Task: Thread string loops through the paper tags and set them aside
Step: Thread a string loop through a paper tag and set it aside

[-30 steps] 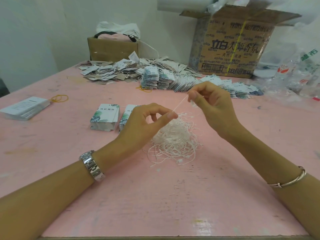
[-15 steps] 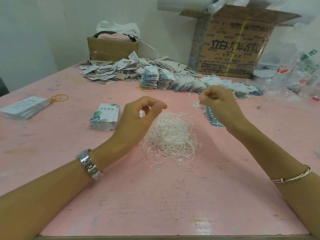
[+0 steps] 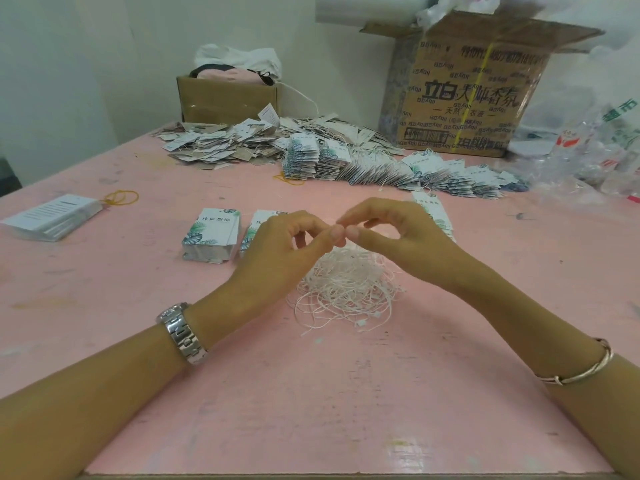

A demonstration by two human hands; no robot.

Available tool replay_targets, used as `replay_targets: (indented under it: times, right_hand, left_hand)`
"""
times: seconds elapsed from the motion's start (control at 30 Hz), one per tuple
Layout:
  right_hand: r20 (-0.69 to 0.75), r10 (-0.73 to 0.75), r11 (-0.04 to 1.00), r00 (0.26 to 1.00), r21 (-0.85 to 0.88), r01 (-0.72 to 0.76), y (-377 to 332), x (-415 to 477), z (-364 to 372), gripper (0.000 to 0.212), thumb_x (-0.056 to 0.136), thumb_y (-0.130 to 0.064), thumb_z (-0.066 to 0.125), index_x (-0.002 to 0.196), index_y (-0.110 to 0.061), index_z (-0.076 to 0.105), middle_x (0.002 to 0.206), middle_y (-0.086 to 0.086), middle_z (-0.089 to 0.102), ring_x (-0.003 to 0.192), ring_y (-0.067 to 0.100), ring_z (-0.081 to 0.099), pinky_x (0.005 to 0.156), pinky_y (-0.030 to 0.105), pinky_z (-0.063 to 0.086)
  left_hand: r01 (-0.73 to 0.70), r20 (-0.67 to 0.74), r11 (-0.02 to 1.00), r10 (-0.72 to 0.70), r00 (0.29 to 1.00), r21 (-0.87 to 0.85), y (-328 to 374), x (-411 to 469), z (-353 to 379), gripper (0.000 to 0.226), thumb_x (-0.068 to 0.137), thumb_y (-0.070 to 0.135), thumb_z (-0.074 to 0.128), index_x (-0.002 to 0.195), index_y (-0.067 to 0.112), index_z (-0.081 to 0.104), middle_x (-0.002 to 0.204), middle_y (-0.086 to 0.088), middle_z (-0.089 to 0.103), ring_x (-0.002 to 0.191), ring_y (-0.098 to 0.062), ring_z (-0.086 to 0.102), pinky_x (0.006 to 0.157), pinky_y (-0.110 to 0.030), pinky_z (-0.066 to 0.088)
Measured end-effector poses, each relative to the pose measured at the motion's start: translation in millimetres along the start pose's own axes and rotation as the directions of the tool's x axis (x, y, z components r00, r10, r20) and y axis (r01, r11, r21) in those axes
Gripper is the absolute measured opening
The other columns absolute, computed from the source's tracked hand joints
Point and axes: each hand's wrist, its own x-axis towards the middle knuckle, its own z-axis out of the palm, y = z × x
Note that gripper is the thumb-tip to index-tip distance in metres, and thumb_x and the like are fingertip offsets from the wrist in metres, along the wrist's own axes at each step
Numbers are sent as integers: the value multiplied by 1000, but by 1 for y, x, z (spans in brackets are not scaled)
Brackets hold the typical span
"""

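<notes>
Pink tabletop (image 3: 311,393): left hand (image 3: 277,251) and right hand (image 3: 405,244) pinch fingers (image 3: 367,209) together over central string pile (image 3: 346,282), likely isolating a loop, none visible

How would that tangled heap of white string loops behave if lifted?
Probably floppy and light: the tangled heap of white string loops lies in limp curls. Likely snaggy: strands cross, so several may lift together.

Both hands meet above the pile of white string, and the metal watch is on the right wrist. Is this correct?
No. The head view shows the metal watch on the left wrist, not the right. The left hand and right hand do meet above the pile of white string.
</notes>
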Motion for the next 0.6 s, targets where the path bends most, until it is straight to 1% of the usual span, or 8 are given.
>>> replay_targets:
  times: [0.1,0.17,0.23,0.3,0.33,0.4,0.47,0.6]
  right_hand:
    - [-3,-1,995,1000,101,1,3,-1,2,11,90,-12,68,96,-3,71,91,6,74,89,17,67,86,27,51]
    - [3,3,987,1000,162,-3,4,-1,2,9,89,-11,69,93,-3,70,89,8,73,85,19,68,80,24,51]
    - [6,24,964,1000,264,-25,3,0,2,6,89,-11,66,91,-6,67,84,6,71,81,17,66,79,24,51]
    - [-9,69,921,998,386,-60,4,1,3,3,92,-9,62,91,-7,62,76,4,66,73,16,63,76,25,51]
    - [-19,100,896,995,437,-82,4,2,3,5,94,-8,59,90,-8,59,70,2,61,65,14,58,69,24,50]
    - [-22,181,839,983,525,-143,6,4,2,11,98,-8,55,87,-11,56,60,-5,44,51,9,39,53,20,39]
    - [-22,245,811,969,552,-192,8,5,0,13,100,-14,54,87,-14,56,59,-7,31,48,7,26,43,16,28]
    - [-51,305,793,951,566,-224,11,7,-2,10,95,-19,61,86,-16,63,60,-4,25,44,6,21,36,15,21]
  left_hand:
    - [-4,18,999,3,1000,43,-2,0,-1,22,90,44,61,82,29,76,74,18,65,72,-22,51,73,-32,44]
    - [-11,37,995,8,999,102,-2,1,-2,26,89,47,59,81,29,76,75,15,66,71,-17,50,73,-32,42]
    - [-74,58,960,61,996,270,-1,3,-6,38,87,58,49,81,31,75,79,14,65,75,-14,49,75,-33,39]
    - [-205,84,813,190,978,546,-1,7,-15,50,87,63,38,85,28,75,85,13,65,80,-14,47,75,-34,33]
    - [-250,100,710,247,964,659,0,9,-21,52,89,62,37,89,27,75,89,11,67,84,-14,46,75,-34,29]
    - [-254,124,541,266,956,801,1,15,-36,46,89,60,42,101,29,74,99,9,67,92,-16,44,75,-31,20]
    - [-221,154,428,186,970,876,-2,20,-49,42,87,59,50,111,32,72,109,10,66,101,-18,43,76,-31,17]
    - [-207,228,280,-42,973,938,-6,26,-65,57,79,70,54,123,37,65,125,14,62,111,-16,41,75,-31,17]
